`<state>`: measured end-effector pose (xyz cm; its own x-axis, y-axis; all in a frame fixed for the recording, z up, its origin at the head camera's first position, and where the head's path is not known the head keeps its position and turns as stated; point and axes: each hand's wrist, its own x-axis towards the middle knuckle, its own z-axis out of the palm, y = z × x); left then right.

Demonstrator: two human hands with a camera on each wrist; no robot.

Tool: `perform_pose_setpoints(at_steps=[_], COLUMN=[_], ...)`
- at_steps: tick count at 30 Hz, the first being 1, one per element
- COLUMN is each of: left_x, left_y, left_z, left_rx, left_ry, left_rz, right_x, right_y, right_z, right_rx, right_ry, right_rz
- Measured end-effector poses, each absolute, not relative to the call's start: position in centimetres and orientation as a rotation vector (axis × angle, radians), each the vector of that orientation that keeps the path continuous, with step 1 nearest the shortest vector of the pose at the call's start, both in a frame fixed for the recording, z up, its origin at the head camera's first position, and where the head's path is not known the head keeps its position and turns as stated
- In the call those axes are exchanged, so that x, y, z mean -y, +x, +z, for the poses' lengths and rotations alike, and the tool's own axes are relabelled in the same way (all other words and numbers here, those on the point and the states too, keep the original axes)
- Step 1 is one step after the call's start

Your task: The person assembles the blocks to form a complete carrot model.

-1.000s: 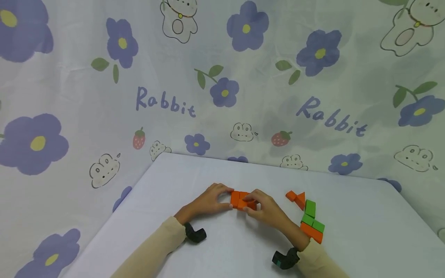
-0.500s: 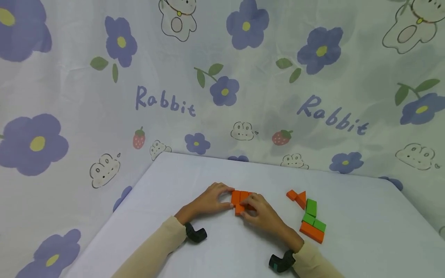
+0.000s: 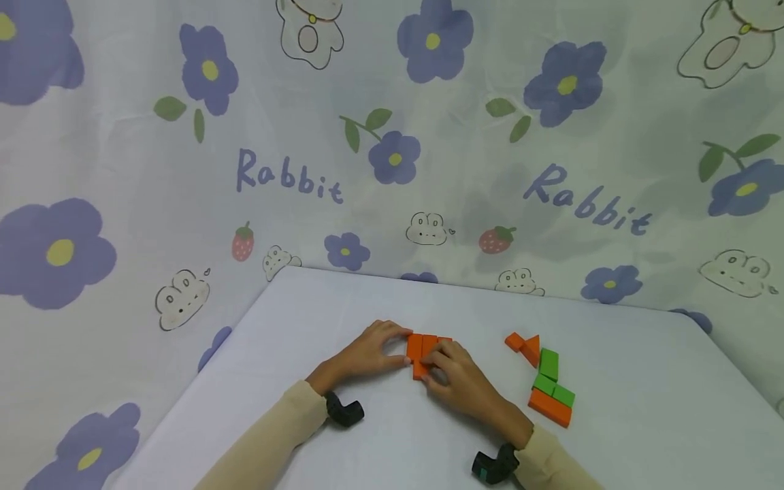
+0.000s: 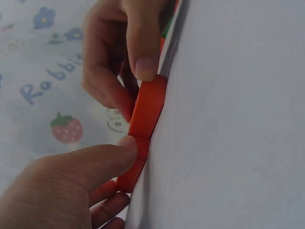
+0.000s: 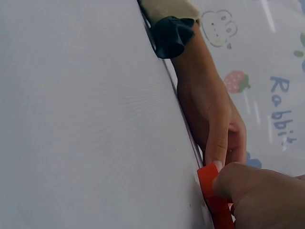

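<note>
A flat cluster of orange blocks (image 3: 422,346) lies near the middle of the white table (image 3: 343,306). My left hand (image 3: 401,348) pinches its left side, thumb and fingers against the edge. My right hand (image 3: 431,365) covers the cluster's right and front part, fingers curled on a block. In the left wrist view my left thumb (image 4: 95,162) presses the orange blocks (image 4: 147,114) while a finger of my right hand (image 4: 143,47) bears on them from the other side. The right wrist view has my right thumb (image 5: 243,183) on an orange block (image 5: 209,188).
To the right lie loose pieces: two orange triangles (image 3: 525,346), green blocks (image 3: 548,364), and an orange bar (image 3: 548,408). A flowered cloth (image 3: 392,156) hangs behind the table. Black wrist mounts (image 3: 344,410) sit on both beige sleeves.
My right hand has slid a little to the left and now covers more of the orange cluster. The left hand and the loose pieces have stayed put.
</note>
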<state>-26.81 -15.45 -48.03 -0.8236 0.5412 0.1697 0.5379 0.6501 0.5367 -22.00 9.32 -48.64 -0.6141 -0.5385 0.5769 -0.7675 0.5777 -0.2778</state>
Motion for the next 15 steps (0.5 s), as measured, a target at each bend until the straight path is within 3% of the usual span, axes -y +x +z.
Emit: perform_pose_setpoints(at_steps=[15], left_x=[15.28], left_y=[-27.28], left_z=[-48.36], left_rx=[-2.845], left_ry=[0.935], left_rz=[0.927], right_x=[-9.39], right_y=[-22.31], right_z=[-48.81], right_rx=[2.273], right_ry=[1.112], right_rz=[0.599])
